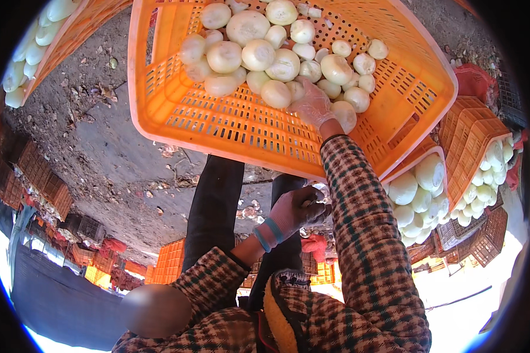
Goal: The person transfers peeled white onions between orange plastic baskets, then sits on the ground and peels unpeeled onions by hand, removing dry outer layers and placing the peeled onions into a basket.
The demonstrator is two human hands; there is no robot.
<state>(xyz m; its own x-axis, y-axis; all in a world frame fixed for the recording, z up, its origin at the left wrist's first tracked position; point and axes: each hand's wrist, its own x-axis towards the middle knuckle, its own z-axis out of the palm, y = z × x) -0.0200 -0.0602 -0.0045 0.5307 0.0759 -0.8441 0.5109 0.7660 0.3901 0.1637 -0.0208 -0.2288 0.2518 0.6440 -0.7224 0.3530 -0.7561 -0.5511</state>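
My right hand, in a thin clear plastic glove, reaches into a large orange plastic crate. It lies among peeled onions, against a small peeled onion. Its fingertips are partly hidden, so a firm grip cannot be made out. Below the crate's near rim, in front of my legs, is my left hand. It wears a knit glove with dark-coated fingers and a teal-striped cuff. Those fingers are curled in, and whatever may be inside them is hidden.
To the right stand another crate of peeled onions and a tilted orange crate beside more onions. Onions in a crate show at upper left. Dry skins litter the dirty floor. Stacked crates stand at far left.
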